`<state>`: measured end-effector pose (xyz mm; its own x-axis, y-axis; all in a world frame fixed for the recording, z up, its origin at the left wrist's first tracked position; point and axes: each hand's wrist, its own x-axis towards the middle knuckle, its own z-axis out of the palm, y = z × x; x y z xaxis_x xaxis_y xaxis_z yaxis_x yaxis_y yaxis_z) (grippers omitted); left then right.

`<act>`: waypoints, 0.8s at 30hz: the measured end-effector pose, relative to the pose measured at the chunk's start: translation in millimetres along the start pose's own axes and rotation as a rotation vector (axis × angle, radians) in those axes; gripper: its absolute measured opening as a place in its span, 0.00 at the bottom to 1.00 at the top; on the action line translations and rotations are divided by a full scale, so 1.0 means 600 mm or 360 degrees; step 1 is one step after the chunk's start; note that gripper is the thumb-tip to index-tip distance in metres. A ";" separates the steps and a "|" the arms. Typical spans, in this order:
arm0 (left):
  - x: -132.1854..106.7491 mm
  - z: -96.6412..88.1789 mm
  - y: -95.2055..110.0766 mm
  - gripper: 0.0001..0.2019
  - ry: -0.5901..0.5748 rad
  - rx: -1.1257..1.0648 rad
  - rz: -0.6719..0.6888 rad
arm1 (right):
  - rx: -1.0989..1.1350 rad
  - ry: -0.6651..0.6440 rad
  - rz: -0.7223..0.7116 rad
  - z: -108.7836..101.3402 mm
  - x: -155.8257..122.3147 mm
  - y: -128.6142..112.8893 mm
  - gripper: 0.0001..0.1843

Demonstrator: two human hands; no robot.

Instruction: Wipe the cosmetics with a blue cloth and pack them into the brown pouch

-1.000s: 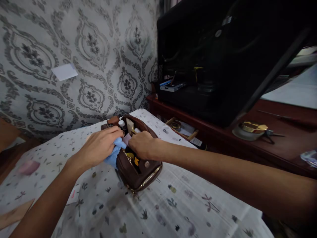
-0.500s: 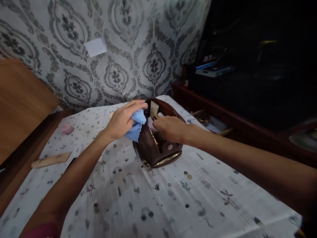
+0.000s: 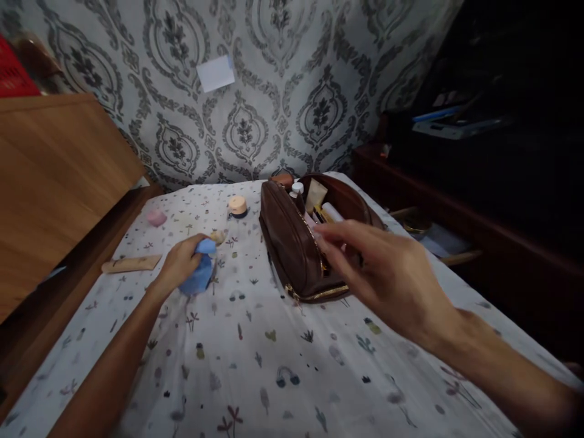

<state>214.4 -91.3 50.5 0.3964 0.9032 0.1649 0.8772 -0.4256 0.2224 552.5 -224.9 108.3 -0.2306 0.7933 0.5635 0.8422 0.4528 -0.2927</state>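
A brown leather pouch [image 3: 292,243] lies unzipped on a printed white cloth [image 3: 255,359], with tubes and small bottles standing inside it. My left hand [image 3: 180,263] is closed round a blue cloth [image 3: 199,277] to the left of the pouch, low over the table. A small beige item [image 3: 218,236] lies just beyond its fingertips. My right hand [image 3: 383,274] hovers above the pouch's near end with fingers spread, holding nothing.
A small round jar with a peach lid [image 3: 238,206], a pink block [image 3: 156,217] and a flat tan strip [image 3: 130,264] lie on the left part of the cloth. A wooden panel [image 3: 55,176] rises at left. A dark wooden shelf [image 3: 456,237] with clutter runs along the right.
My left hand has carried the blue cloth away from the pouch, down to the left. My right hand has lifted off the pouch and opened. The view has swung left.
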 end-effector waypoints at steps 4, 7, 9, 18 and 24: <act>-0.038 0.025 -0.025 0.25 -0.0251 0.0156 0.0028 | 0.0261 -0.0047 -0.0316 0.045 -0.030 -0.045 0.15; -0.049 0.026 -0.011 0.26 -0.0349 0.0233 0.0010 | 0.0272 -0.0416 -0.0520 0.101 -0.036 -0.065 0.16; -0.049 0.022 0.005 0.25 -0.0357 0.0316 -0.0036 | 0.0318 -0.0622 -0.0488 0.139 -0.033 -0.072 0.13; 0.010 0.032 0.014 0.23 -0.0176 0.0335 -0.0121 | 0.0922 -0.0681 0.0194 0.250 -0.028 -0.081 0.13; 0.062 0.062 0.017 0.32 -0.0152 0.0200 -0.0121 | 0.1416 -0.0602 0.0450 0.267 -0.042 -0.071 0.13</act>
<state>248.3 -60.1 23.3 0.3463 0.9363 0.0585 0.9302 -0.3508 0.1080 444.7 -199.0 -17.2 -0.3479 0.9259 0.1471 0.2557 0.2447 -0.9353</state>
